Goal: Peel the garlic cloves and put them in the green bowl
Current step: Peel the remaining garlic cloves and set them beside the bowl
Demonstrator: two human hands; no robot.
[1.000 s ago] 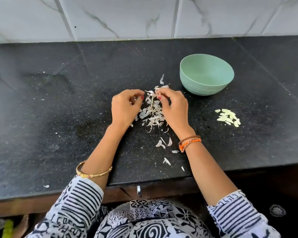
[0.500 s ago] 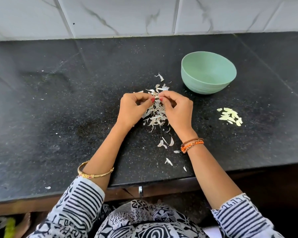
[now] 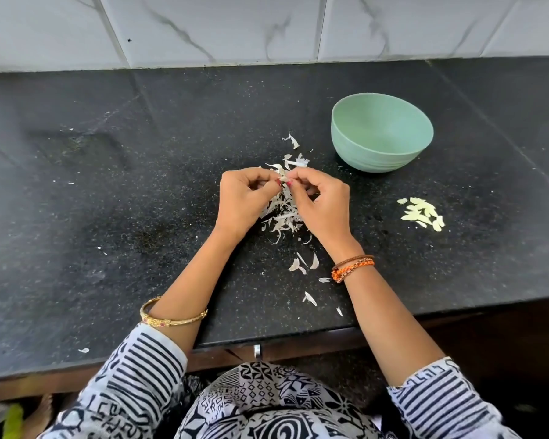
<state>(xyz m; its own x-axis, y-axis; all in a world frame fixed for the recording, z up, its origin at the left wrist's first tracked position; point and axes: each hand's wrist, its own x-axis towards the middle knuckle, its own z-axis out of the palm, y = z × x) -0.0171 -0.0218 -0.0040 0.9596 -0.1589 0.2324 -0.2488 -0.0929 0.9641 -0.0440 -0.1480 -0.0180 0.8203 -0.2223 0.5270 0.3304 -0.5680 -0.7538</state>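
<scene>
A: Pinching one garlic clove (image 3: pixel 282 179) between them, left hand (image 3: pixel 239 202) and right hand (image 3: pixel 322 204) curl fingers tight, likely to strip skin over the peel pile (image 3: pixel 284 213).

B: Green bowl (image 3: pixel 381 132) at two o'clock, seemingly empty; peeled cloves (image 3: pixel 422 213) at three o'clock on the surface (image 3: pixel 108 217), awaiting transfer.

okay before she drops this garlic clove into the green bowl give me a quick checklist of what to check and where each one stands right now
1. Clove held: ok. The left hand and right hand both pinch the garlic clove.
2. Clove fully peeled: cannot tell, the fingertips cover most of it.
3. Green bowl upright and open: ok.
4. Path to the bowl: ok, bare countertop lies between; only a few peel scraps near it.
5. Peeled cloves in the bowl: not ok, they lie on the counter right of the hands.
6. Peel pile kept out of the bowl: ok.
</scene>
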